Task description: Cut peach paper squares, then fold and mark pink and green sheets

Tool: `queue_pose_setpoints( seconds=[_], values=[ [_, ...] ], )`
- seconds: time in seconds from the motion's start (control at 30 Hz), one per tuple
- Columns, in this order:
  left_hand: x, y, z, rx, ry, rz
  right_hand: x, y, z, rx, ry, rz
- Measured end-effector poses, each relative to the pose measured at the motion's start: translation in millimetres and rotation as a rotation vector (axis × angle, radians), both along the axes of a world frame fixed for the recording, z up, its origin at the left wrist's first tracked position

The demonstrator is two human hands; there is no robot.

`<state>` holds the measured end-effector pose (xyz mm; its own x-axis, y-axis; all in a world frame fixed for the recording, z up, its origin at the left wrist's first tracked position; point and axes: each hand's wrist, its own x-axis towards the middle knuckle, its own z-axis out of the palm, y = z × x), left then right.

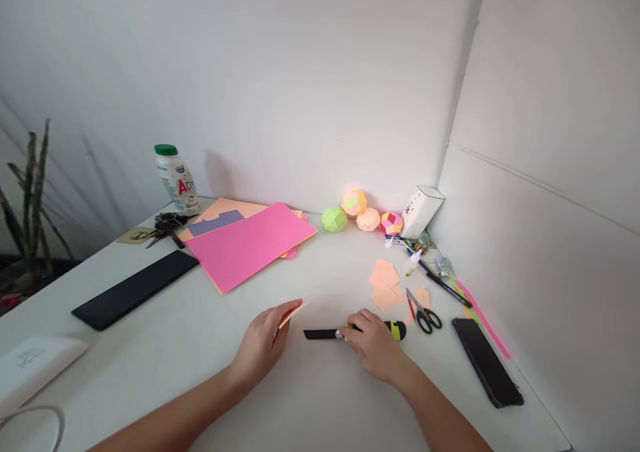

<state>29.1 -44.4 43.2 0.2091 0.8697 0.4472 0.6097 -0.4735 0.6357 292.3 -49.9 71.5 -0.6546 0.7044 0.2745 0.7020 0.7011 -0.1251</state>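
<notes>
Both forearms point(173, 412) reach in from the near side, white bench point(300, 412) showing between them. On the near left I have a white case point(43, 369) and a looped cable point(61, 422); on the near right, a black phone point(487, 362) narrows the strip before the side wall point(550, 259).

Ahead, my left hand point(260, 344) pinches a small paper piece point(291, 315), seen edge-on. My right hand point(377, 349) is curled round the cutter point(321, 334), its black end pointing left; how firmly, I can't tell.

The bench's left edge slants away toward the far wall point(280, 72). Past the right hand, scissors point(428, 320) and peach cutouts point(385, 284) stand in the way. Left, a black slab point(136, 289) lies near pink sheets point(255, 249). Farthest are paper balls point(334, 219), a leaning white box point(420, 213) and, far left, a green-capped bottle point(177, 180) beside keys point(169, 222).
</notes>
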Motion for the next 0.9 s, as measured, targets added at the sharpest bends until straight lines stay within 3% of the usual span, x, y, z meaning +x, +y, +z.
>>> queue_pose_setpoints(
  seconds=[0.1, 0.2, 0.33, 0.4, 0.47, 0.53, 0.6, 0.73, 0.9],
  values=[
    [6, -7, -5.8, 0.124, -0.007, -0.207, -12, -9, 2.0, 0.094, 0.069, -0.037],
    [15, -18, -7.2, 0.17, 0.01, -0.394, -28, -21, 3.3, 0.138, 0.177, 0.039],
    [20, -27, -4.2, 0.108, 0.006, -0.504, -40, -29, 2.9, 0.071, 0.239, 0.125],
    [19, -28, -2.4, 0.084, -0.013, -0.511, -39, -28, 2.3, -0.044, 0.348, 0.143],
    [18, -27, 0.7, -0.019, -0.051, -0.499, -36, -25, 1.2, -0.319, 0.559, 0.069],
    [19, -27, 6.8, -0.231, -0.125, -0.427, -32, -21, -0.3, -0.638, 0.759, -0.077],
    [21, -27, 15.1, -0.488, -0.256, -0.342, -29, -19, -1.9, -0.848, 0.86, -0.189],
    [25, -24, 29.1, -0.839, -0.618, -0.387, -26, -15, -2.1, -0.987, 0.931, -0.216],
    [24, -22, 30.0, -0.936, -0.842, -0.444, -18, -10, 6.8, -1.032, 1.022, -0.231]
  ],
)
